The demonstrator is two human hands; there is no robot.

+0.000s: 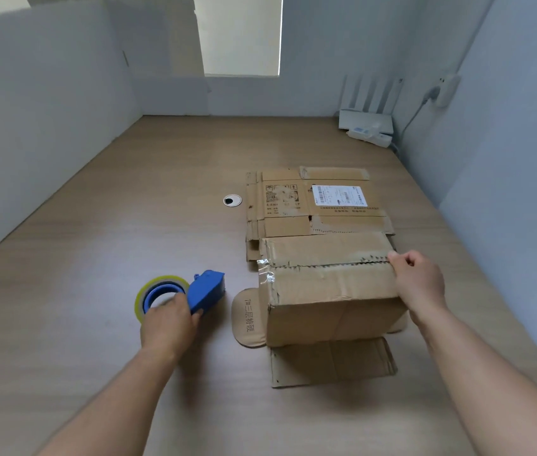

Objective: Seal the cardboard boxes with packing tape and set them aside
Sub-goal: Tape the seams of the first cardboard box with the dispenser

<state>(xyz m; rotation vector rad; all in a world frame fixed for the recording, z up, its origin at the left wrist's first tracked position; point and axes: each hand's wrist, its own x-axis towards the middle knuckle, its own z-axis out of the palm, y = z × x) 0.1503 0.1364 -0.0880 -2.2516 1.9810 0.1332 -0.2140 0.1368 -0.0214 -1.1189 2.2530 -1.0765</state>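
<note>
Standing on a wood-grain desk (96, 251) walled in on three sides, a brown cardboard box (332, 291) sat right of centre, its top flaps closed and taped along a jagged seam. The right hand (420, 281) pinched the seam's right end. The left hand (168, 320) gripped a blue tape dispenser (206, 291) resting on open desk to the left. Flattened cardboard (313, 205) lay behind the box, touching it.
</note>
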